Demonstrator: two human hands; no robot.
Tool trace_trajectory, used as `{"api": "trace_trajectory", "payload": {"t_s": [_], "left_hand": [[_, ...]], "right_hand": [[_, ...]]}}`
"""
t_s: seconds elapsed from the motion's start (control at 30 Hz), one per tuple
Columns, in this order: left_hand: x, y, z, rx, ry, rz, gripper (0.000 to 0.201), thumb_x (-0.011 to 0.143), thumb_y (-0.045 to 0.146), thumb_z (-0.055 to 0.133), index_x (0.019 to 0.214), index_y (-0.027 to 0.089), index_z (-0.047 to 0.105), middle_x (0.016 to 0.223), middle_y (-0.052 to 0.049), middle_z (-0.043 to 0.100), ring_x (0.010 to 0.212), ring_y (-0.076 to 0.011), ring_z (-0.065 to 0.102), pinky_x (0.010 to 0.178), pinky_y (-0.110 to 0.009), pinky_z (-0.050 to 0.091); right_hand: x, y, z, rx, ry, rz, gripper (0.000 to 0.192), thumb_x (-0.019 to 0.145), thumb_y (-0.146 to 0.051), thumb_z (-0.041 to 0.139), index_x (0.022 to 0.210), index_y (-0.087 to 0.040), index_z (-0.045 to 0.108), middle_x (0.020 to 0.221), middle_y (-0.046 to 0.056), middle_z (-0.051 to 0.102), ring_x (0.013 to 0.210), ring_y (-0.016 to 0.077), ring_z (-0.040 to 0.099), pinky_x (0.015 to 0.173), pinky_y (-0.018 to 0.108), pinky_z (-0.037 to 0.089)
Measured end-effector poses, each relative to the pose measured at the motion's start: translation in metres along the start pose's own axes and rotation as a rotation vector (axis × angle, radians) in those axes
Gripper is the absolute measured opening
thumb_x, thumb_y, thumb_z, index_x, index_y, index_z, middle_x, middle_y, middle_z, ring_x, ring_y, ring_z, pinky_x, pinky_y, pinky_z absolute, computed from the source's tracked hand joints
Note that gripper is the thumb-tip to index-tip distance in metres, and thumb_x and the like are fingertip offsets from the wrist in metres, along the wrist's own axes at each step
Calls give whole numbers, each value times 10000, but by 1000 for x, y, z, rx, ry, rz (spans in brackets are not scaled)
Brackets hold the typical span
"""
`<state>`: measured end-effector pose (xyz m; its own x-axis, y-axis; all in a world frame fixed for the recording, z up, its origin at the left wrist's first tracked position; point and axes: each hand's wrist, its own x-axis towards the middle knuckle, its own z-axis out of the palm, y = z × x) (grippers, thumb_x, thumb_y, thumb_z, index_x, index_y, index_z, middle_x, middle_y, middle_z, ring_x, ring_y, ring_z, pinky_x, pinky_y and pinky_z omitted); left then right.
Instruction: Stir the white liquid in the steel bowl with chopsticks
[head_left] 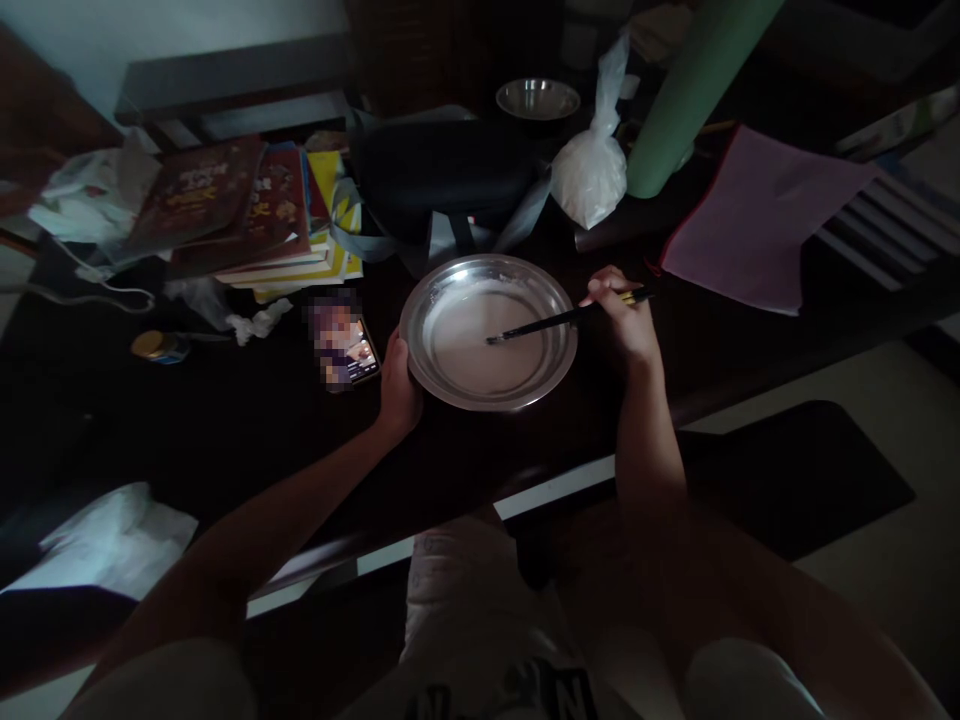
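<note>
A round metal basin (414,350) sits on the dark table, with a pale, milky layer (472,350) covering its bottom. My left hand (400,385) grips the basin's left rim, thumb near the edge and fingers along the outer side. Over the right rim, my right hand (619,310) is closed around black chopsticks (544,324) with yellow marks near their upper end. Their whitish tips reach into the pale layer. A phone (346,345) with a lit screen lies just left of my left hand.
Behind the basin are a dark bag (450,170), a tied plastic bag of white stuff (590,178) and a smaller metal bowl (538,98). Books (277,215) and a small jar (160,347) are left; a green cylinder (686,110) and pink cloth (757,220) are right.
</note>
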<state>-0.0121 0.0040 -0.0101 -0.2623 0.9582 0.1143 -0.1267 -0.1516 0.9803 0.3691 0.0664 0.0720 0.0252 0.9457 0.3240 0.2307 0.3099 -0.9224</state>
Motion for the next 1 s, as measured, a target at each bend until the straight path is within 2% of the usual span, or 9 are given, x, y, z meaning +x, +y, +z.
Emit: {"api": "trace_trajectory", "payload": {"t_s": [0.13, 0.3, 0.37, 0.47, 0.6, 0.77, 0.83, 0.9, 1.0], "left_hand": [[-1, 1, 3, -32, 53, -34, 617, 1159, 845, 783, 1407, 298, 926, 1540, -94, 945, 1588, -342, 821, 1451, -496, 628], [-2, 1, 6, -65, 60, -34, 649, 1117, 883, 820, 1392, 305, 926, 1515, -96, 947, 1566, -343, 829, 1438, -503, 646], [-2, 1, 6, -69, 56, -32, 666, 1106, 900, 829, 1396, 309, 929, 1514, -98, 948, 1567, -360, 832, 1446, -532, 645], [-2, 3, 5, -48, 46, -26, 657, 1126, 890, 811, 1424, 317, 928, 1538, -103, 944, 1615, -376, 815, 1476, -549, 623], [-2, 3, 4, -27, 28, -17, 697, 1144, 899, 779, 1465, 297, 919, 1593, -126, 926, 1666, -382, 789, 1489, -541, 607], [-1, 0, 4, -55, 52, -19, 712, 1078, 913, 862, 1391, 280, 946, 1525, -111, 951, 1567, -369, 835, 1434, -517, 651], [-1, -1, 4, -72, 75, -22, 692, 1055, 904, 897, 1355, 283, 956, 1509, -94, 959, 1521, -353, 852, 1408, -502, 671], [-1, -1, 3, -80, 77, -26, 664, 1069, 891, 892, 1350, 293, 957, 1511, -79, 962, 1504, -334, 860, 1408, -486, 670], [-1, -2, 2, -84, 51, -22, 654, 1120, 869, 847, 1396, 285, 947, 1536, -97, 956, 1535, -333, 850, 1438, -501, 650]], "right_hand": [[0, -1, 2, -13, -109, -12, 693, 915, -1012, 910, 774, -342, 806, 905, 20, 584, 1034, 295, 659, 1179, 591, 587], [0, -5, 3, 8, 7, 6, 799, 809, -1129, 902, 706, -347, 773, 878, 25, 579, 1050, 310, 657, 1192, 613, 583], [0, -6, 3, 18, -26, 16, 813, 781, -1146, 906, 696, -348, 775, 869, 21, 587, 1052, 310, 671, 1195, 618, 593], [0, -6, 4, -9, -96, -2, 801, 789, -1145, 902, 727, -352, 814, 874, 20, 637, 1049, 310, 693, 1201, 628, 599], [0, -2, 2, -18, 2, -23, 815, 820, -1152, 871, 697, -350, 797, 891, 32, 655, 1067, 319, 694, 1215, 635, 580], [-1, -1, 4, 3, -84, -31, 796, 812, -1131, 901, 717, -342, 844, 889, 33, 653, 1043, 312, 697, 1140, 602, 590], [0, -1, 4, -12, -44, -33, 795, 820, -1127, 898, 729, -339, 846, 896, 34, 652, 1054, 313, 694, 1156, 606, 590], [0, 0, 2, -10, -4, -31, 813, 831, -1137, 877, 712, -335, 817, 896, 35, 644, 1064, 317, 694, 1182, 619, 591], [0, 0, 0, 2, -83, -42, 768, 879, -1087, 887, 736, -337, 814, 900, 34, 651, 1066, 317, 709, 1180, 622, 605]]}}
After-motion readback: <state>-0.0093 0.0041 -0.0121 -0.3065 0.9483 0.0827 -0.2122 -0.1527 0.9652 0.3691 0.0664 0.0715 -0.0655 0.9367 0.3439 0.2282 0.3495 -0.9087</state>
